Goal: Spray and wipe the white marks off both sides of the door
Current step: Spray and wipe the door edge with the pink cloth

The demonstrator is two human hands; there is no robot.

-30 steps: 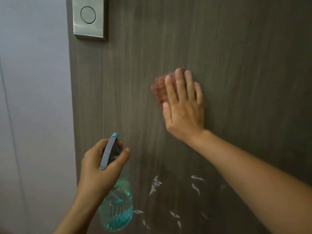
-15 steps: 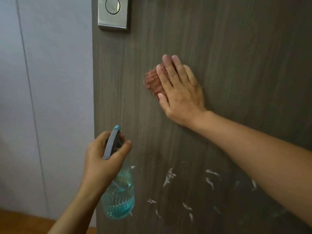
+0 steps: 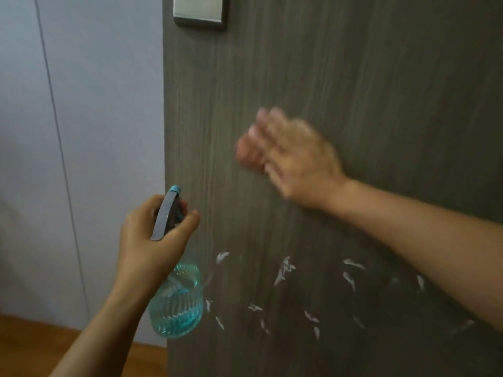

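1. Door [image 3: 353,85] fills most of the view. It is dark, with a wood grain.
2. The right hand [image 3: 294,156] is flat against the door with its fingers stretched out. It is very blurred.
3. A pinkish blur [image 3: 246,152] shows by the fingertips of the right hand. It is too smeared to tell what it is, or if the hand holds it.
4. White marks [image 3: 283,270] are scattered on the door below the right hand and under its forearm. They sit to the right of the left hand.
5. The left hand [image 3: 152,238] grips a spray bottle [image 3: 177,300]. Its fingers wrap round the neck and the thumb lies along the side.
6. The grey spray head [image 3: 166,213] sticks up out of the left hand. Its blue tip points at the door.
7. The clear bottle hangs below the left hand. Blue liquid sits in its bottom part.
8. The bottle is right at the left edge of the door, well below and to the left of the right hand.
9. A metal plate [image 3: 200,12] is on the door, high above both hands.
10. A pale wall [image 3: 81,131] is to the left of the left hand, and a wood floor [image 3: 40,344] lies below it.
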